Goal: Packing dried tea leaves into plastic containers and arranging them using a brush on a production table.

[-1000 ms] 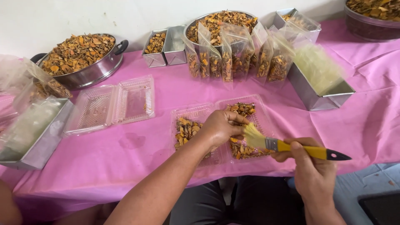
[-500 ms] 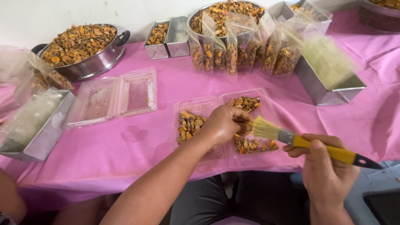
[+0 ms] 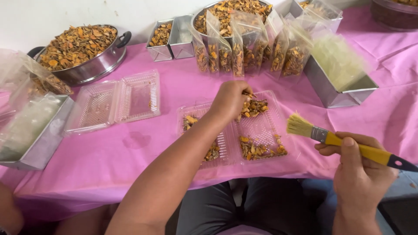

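partly hidden, left hand (image 3: 230,99) fingers cover chips in clear tray (image 3: 261,130).

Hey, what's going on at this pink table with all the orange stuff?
A person sits at a table under a pink cloth. Their left hand reaches into an open clear clamshell tray holding dried orange-brown pieces, fingers closed around some at the far end. Their right hand holds a yellow-handled brush just off the tray's right side. Another open tray lies further left, near a metal pot heaped with similar pieces.
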